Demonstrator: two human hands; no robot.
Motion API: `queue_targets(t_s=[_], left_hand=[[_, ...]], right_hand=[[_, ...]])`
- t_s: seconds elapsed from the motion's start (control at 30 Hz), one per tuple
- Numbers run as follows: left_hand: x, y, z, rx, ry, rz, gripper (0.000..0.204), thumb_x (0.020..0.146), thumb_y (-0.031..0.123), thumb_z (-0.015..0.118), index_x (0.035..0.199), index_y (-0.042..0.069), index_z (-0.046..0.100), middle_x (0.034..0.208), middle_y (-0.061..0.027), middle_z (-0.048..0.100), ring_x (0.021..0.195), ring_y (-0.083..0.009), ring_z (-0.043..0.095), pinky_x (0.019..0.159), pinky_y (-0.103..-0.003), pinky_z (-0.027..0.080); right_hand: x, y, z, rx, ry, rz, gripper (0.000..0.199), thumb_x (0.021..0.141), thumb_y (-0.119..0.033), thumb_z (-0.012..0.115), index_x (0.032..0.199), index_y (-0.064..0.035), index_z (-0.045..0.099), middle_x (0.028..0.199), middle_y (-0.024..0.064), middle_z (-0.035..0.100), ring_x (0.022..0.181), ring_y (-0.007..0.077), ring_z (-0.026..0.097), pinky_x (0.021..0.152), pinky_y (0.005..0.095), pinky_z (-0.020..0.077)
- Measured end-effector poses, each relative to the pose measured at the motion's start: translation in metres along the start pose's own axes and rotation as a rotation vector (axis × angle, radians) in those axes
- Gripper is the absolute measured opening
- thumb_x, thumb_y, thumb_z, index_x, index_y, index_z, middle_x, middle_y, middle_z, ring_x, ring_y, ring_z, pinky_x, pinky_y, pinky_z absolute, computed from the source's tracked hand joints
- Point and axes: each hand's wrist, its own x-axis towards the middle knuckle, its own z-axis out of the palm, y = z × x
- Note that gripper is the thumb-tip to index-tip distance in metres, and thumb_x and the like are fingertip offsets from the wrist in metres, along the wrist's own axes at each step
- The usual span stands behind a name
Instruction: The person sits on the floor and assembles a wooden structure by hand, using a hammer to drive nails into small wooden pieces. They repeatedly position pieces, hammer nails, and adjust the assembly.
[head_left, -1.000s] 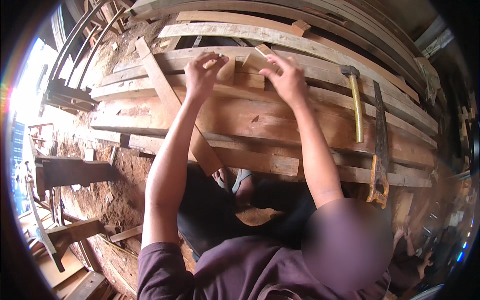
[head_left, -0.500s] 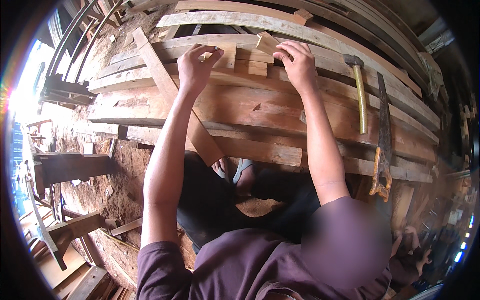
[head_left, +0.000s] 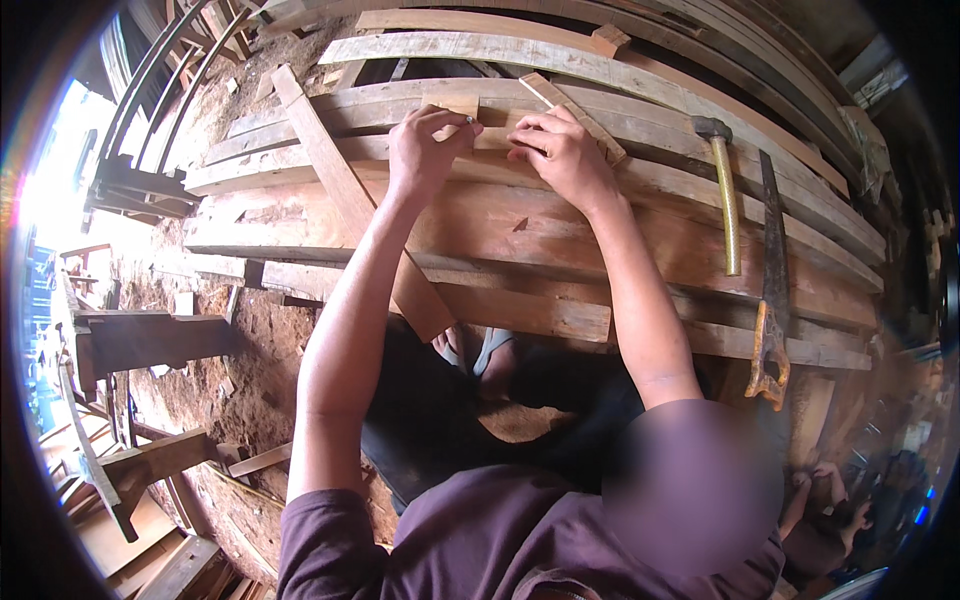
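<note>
Over the stacked wooden beams (head_left: 520, 222), my left hand (head_left: 425, 150) has its thumb and fingers drawn together. A tiny shiny bit shows at its fingertips, too small to name. A short distance to the right, my right hand (head_left: 568, 158) is curled with its fingertips close together, and whatever it may hold is hidden. The two hands face each other without touching. A short wooden strip (head_left: 590, 122) lies slanted across the beams just behind my right hand. Beyond my left fingers sits a small pale wood piece (head_left: 455, 102).
A hammer (head_left: 727, 200) with a yellowish handle and a handsaw (head_left: 772, 250) lie across the beams at right. A flat board (head_left: 335, 175) crosses them diagonally at left. Wooden stands (head_left: 150, 345) rise from the dirt floor at far left. Another person (head_left: 820, 520) is at lower right.
My hands have come closer together, the left moving right and the right moving left and slightly nearer. The wooden strip by my right fingers now lies slanted on the beams, apart from the fingertips.
</note>
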Motion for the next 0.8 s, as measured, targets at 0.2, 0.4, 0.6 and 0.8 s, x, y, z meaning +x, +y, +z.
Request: queue_targets(t_s=[0.2,0.4,0.6,0.8], left_hand=[[-0.002,0.001,0.003,0.115,-0.021,0.077,0.026,0.092,0.035,0.087,0.105,0.012,0.089,0.112,-0.0089,0.081,0.113,-0.0305,0.072,0.1,-0.042,0.054],[-0.004,-0.001,0.009,0.155,-0.011,0.162,0.024,0.09,0.032,0.087,0.098,0.01,0.089,0.102,-0.006,0.081,0.111,-0.0317,0.067,0.102,-0.045,0.053],[-0.003,-0.015,0.014,0.254,0.01,0.295,0.015,0.092,0.026,0.082,0.098,0.014,0.089,0.103,-0.0054,0.081,0.11,-0.0298,0.07,0.101,-0.044,0.054],[0.0,-0.026,0.02,0.276,-0.087,0.417,0.019,0.089,0.027,0.088,0.098,0.01,0.089,0.101,-0.0044,0.08,0.114,-0.0314,0.067,0.107,-0.048,0.048]], right_hand=[[-0.002,0.002,0.003,0.012,0.02,0.002,0.023,0.083,-0.003,0.087,0.105,-0.0066,0.087,0.11,0.0059,0.082,0.105,0.026,0.071,0.092,0.0381,0.0624],[-0.002,0.004,0.0,-0.037,-0.008,0.024,0.019,0.091,-0.022,0.087,0.108,-0.0143,0.088,0.115,-0.0031,0.081,0.114,0.0216,0.07,0.091,0.0387,0.0647],[-0.003,0.0,0.003,0.026,-0.007,0.042,0.024,0.085,-0.012,0.09,0.108,-0.0083,0.087,0.114,0.0059,0.081,0.109,0.0268,0.071,0.097,0.0384,0.0608],[0.005,0.022,-0.063,0.092,0.25,0.037,0.039,0.098,-0.034,0.086,0.126,-0.0087,0.082,0.123,0.0109,0.083,0.116,0.0267,0.076,0.104,0.0362,0.0567]])
